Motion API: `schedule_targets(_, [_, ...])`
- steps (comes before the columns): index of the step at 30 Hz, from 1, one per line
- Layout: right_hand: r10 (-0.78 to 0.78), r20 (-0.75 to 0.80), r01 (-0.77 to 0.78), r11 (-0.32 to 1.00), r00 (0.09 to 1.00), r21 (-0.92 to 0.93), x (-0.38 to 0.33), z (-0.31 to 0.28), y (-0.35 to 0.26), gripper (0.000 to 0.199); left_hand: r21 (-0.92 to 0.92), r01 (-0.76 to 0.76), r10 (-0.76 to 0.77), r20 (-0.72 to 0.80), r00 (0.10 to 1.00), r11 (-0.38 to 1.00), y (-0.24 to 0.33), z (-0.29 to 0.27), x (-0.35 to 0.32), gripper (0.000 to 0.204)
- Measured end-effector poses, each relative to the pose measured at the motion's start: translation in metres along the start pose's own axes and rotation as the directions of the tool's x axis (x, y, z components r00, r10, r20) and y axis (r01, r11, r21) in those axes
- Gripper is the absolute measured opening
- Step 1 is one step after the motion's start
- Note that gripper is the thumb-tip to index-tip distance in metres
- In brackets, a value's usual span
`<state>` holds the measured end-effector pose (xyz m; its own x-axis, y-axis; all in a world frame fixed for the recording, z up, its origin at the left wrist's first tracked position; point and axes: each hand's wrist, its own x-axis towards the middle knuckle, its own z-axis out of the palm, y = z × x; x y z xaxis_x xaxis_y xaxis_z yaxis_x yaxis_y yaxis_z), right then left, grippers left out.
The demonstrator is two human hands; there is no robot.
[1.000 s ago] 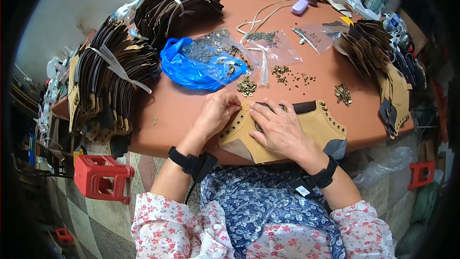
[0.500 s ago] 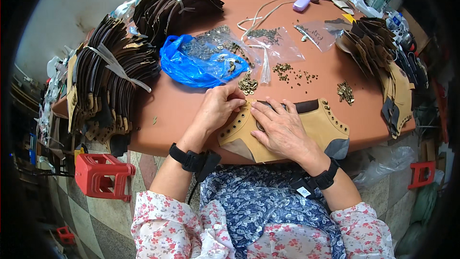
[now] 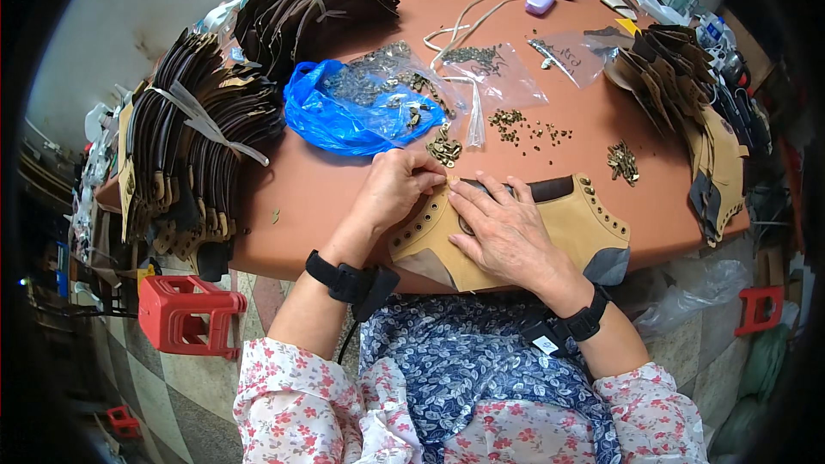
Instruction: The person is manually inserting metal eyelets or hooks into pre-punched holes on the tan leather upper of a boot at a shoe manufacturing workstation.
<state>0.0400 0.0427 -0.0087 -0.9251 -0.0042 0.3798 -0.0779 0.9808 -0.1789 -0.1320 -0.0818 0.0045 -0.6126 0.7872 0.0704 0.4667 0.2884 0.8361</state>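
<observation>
A tan shoe upper with a dark brown collar and grey corner patches lies flat at the table's near edge. Brass eyelets line both of its curved sides. My right hand rests on its middle, palm down and fingers stretched, hiding part of it. At the upper's top left corner, my left hand has thumb and forefinger pinched together; whatever they hold is hidden. Just beyond these fingertips sits a small heap of brass lace hooks. Small brass rivets lie scattered farther right.
Bundled dark uppers stand at the left, with another stack behind. A blue plastic bag holds more metal pieces. Right of the upper lie a brass heap and stacked tan uppers. A red stool stands on the floor.
My left fingertips have shifted very slightly to the right at the upper's corner. My right hand keeps its place, and the whole view has moved a little.
</observation>
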Motion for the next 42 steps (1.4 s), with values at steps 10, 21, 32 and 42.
schedule_targets(10, [0.002, -0.007, -0.002, 1.000, 1.000, 0.002, 0.000, 0.000, 0.000, 0.049, 0.082, -0.020, 0.019, 0.014, 1.000, 0.996, 0.008, 0.003, -0.002, 0.012])
schedule_targets(21, [0.009, -0.004, -0.009, 1.000, 1.000, 0.009, -0.001, 0.001, 0.001, 0.048, 0.172, -0.016, 0.027, -0.062, 0.998, 0.985, 0.001, -0.005, -0.015, 0.018])
schedule_targets(32, [0.005, -0.013, -0.005, 1.000, 1.000, 0.002, 0.000, 0.001, 0.000, 0.048, 0.221, -0.101, 0.119, -0.073, 0.990, 0.970, 0.001, 0.001, -0.013, 0.012])
schedule_targets(42, [0.001, -0.008, -0.001, 1.000, 1.000, -0.017, 0.000, 0.000, -0.002, 0.049, 0.246, -0.166, 0.180, -0.034, 0.983, 0.955, -0.002, 0.001, -0.010, 0.009])
